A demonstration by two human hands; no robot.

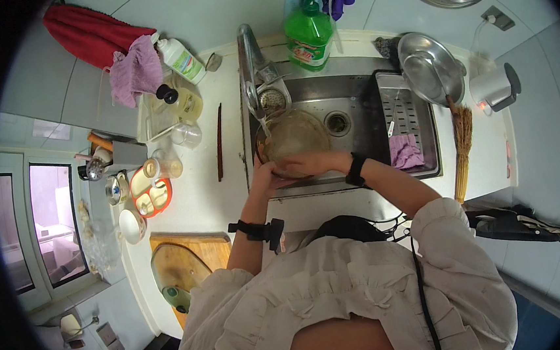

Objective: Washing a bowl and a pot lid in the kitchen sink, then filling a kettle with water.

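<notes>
A large round bowl (299,136), brownish and see-through, is in the left part of the steel sink (359,89), below the chrome faucet (251,73). Water runs from the spout into it. My left hand (264,176) grips the bowl's near left rim, its fingers partly hidden under and behind the bowl. My right hand (309,164) lies at the near rim with its fingers reaching over or into the bowl; whether it holds anything cannot be seen. The sink drain (337,122) shows right of the bowl.
A slotted steel tray (400,101) with a pink cloth (406,151) fills the sink's right side. Behind stands a green detergent bottle (310,39). Chopsticks (219,142) lie left. Right are a steel basin (429,69) and a straw brush (463,150); a cutting board (216,246) is at lower left.
</notes>
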